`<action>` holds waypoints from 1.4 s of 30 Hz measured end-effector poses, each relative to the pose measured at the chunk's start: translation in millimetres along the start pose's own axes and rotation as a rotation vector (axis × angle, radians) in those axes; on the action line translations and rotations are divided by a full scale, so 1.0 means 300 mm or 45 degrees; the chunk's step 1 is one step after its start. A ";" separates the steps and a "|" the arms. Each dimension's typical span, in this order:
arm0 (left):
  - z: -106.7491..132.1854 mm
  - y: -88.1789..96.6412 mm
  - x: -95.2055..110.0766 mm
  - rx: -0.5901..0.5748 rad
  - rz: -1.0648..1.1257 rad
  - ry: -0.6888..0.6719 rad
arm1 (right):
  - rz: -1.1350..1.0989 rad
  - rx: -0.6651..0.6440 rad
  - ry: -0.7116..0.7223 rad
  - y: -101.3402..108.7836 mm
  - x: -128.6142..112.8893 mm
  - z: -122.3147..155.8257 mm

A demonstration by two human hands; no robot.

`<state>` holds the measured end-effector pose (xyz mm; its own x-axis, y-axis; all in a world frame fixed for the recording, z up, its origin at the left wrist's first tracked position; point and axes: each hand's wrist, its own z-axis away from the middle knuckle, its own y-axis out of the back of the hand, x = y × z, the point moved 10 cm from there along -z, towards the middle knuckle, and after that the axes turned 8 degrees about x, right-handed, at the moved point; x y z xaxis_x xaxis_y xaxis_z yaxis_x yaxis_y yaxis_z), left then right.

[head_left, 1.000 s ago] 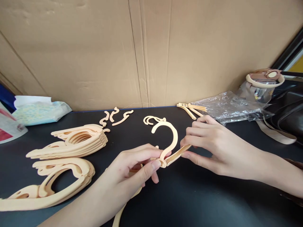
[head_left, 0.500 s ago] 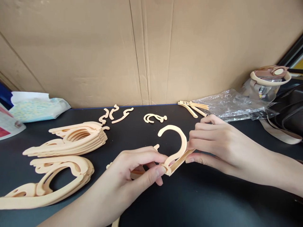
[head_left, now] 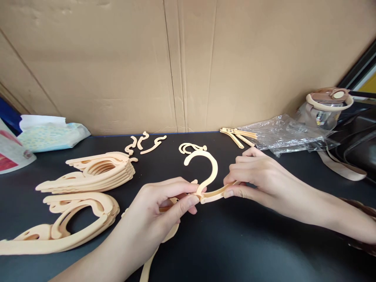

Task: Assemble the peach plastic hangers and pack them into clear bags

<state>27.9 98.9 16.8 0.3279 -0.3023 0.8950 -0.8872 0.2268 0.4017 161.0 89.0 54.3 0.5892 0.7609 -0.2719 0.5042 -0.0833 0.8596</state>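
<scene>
Between my hands is a cream plastic folding hanger (head_left: 214,168), its curved hook standing up. My left hand (head_left: 164,211) pinches the joint at the base of the hook between thumb and fingers. My right hand (head_left: 255,180) grips the channelled hanger arm (head_left: 216,194) that stretches right from that joint; its outer end is hidden by the fingers. Below my left hand another cream piece (head_left: 151,262) shows in part, and I cannot tell whether it joins the hanger.
Two stacks of folded hangers, a far stack (head_left: 96,172) and a near stack (head_left: 85,223), lie left. Loose hooks (head_left: 190,148) and arm pieces (head_left: 239,135) lie at the back. Plastic film (head_left: 290,133), a bottle (head_left: 326,107) and a tissue pack (head_left: 55,135) stand before the cardboard wall (head_left: 117,66).
The held hanger has shifted slightly left and its hook has turned more upright. My right hand has moved left and swung the arm piece down towards level. The camera view has shifted a little.
</scene>
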 end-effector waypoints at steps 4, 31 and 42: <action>-0.014 0.028 0.028 0.100 -0.123 -0.105 | 0.021 0.023 -0.120 -0.023 0.022 0.003; -0.021 0.059 0.004 0.198 -0.758 -0.294 | 0.768 0.723 0.207 0.097 -0.074 0.043; 0.029 -0.022 0.071 0.126 -0.742 -0.619 | 0.552 0.394 0.319 -0.020 -0.113 0.035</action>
<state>38.1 83.0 31.5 0.5928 -0.7260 0.3484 -0.6467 -0.1714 0.7432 144.7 57.1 53.8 0.6344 0.7413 0.2193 0.4335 -0.5760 0.6931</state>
